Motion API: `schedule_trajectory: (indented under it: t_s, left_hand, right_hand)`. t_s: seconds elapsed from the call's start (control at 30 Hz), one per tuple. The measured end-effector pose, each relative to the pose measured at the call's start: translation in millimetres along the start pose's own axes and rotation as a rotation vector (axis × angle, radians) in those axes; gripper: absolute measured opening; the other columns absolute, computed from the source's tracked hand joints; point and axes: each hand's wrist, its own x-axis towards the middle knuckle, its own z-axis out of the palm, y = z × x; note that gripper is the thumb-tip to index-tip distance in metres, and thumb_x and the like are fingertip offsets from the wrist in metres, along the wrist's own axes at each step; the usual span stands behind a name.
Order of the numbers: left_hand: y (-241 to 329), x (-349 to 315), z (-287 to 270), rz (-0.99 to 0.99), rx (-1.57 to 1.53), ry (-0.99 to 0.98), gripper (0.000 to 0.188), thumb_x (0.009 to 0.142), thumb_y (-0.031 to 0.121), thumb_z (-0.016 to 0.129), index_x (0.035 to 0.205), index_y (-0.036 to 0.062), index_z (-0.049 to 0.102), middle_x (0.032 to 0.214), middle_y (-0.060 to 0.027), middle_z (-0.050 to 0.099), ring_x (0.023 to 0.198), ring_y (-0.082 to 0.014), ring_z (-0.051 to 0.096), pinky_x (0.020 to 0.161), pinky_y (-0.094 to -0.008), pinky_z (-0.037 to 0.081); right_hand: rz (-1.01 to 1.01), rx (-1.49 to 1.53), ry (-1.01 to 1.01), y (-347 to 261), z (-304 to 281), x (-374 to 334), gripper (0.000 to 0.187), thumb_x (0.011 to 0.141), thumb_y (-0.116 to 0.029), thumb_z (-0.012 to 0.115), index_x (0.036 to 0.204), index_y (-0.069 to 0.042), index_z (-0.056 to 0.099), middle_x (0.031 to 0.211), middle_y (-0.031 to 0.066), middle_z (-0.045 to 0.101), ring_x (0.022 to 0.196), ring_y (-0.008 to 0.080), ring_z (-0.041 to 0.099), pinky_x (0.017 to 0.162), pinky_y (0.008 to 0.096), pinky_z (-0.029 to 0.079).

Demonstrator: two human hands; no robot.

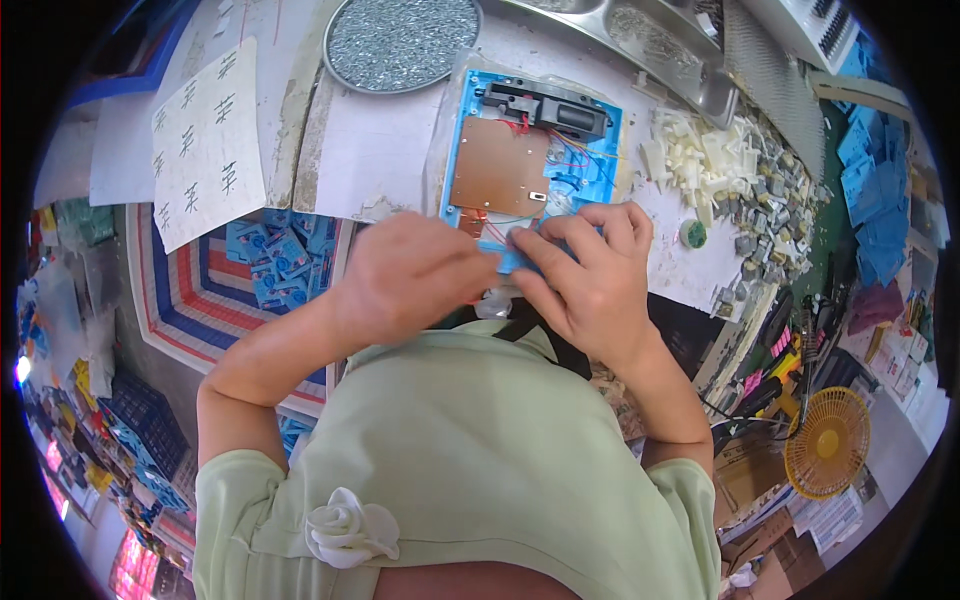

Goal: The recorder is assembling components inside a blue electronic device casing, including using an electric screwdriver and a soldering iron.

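A blue plastic housing (613,150) lies on the bench in front of me, over a clear plastic bag. Inside it are a brown circuit board (500,165), a black module (550,108) along the far edge, and thin red and yellow wires. My right hand (595,275) is closed on the near right edge of the housing, index fingertip on the inside and thumb lower down. Smeared by motion, my left hand (410,275) is at the housing's near left corner. Its fingers are bent, and whatever they hold cannot be made out.
A round metal tray (402,45) of small metal parts stands at the far left. White plastic pieces (705,150) and small grey metal parts (775,215) are heaped on the right, beside a small green-topped roll (692,234). Left of the bench, a striped bag (175,290) holds blue packets.
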Motion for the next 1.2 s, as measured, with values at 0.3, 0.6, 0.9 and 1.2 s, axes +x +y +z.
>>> schedule_trajectory:
  t_s: [0.3, 0.6, 0.9, 1.2]
  left_hand:
    - [5, -47, -10, -0.225, -0.008, -0.198, 0.015, 0.078, 0.008, 0.078, 0.08, 0.0079, 0.063, 0.074, -0.0066, 0.05, 0.061, -0.0256, 0.056, 0.053, -0.0391, 0.044]
    - [-21, -22, -19, -0.171, -0.122, -0.125, 0.022, 0.077, 0.009, 0.083, 0.096, 0.0084, 0.072, 0.088, -0.0062, 0.059, 0.073, -0.0252, 0.061, 0.062, -0.037, 0.048]
    - [-39, -14, -18, 0.023, -0.162, -0.19, 0.028, 0.073, 0.011, 0.086, 0.097, 0.0083, 0.071, 0.086, -0.0062, 0.061, 0.071, -0.0263, 0.061, 0.059, -0.0387, 0.048]
    - [-39, 11, -32, 0.111, -0.18, -0.306, 0.022, 0.075, 0.013, 0.084, 0.09, 0.0092, 0.069, 0.087, -0.007, 0.062, 0.072, -0.0281, 0.064, 0.058, -0.0401, 0.05]
  right_hand:
    - [-0.065, 0.07, 0.023, -33, 34, 19, 0.026, 0.074, -0.018, 0.081, 0.097, -0.01, 0.071, 0.092, 0.0004, 0.06, 0.091, 0.0224, 0.056, 0.087, 0.0462, 0.038]
    - [-0.054, 0.067, -0.024, -27, 22, 19, 0.026, 0.071, -0.017, 0.083, 0.093, -0.011, 0.071, 0.091, 0.0018, 0.061, 0.093, 0.0247, 0.057, 0.089, 0.0455, 0.041]
    - [-0.05, -0.05, 0.118, 54, -3, 10, 0.035, 0.075, -0.014, 0.081, 0.109, -0.017, 0.074, 0.109, 0.0048, 0.067, 0.098, 0.0309, 0.058, 0.086, 0.0436, 0.047]
    - [-0.254, -0.049, 0.067, 74, -10, 20, 0.03, 0.072, -0.016, 0.083, 0.1, -0.011, 0.073, 0.107, 0.0073, 0.067, 0.099, 0.0321, 0.06, 0.084, 0.0428, 0.053]
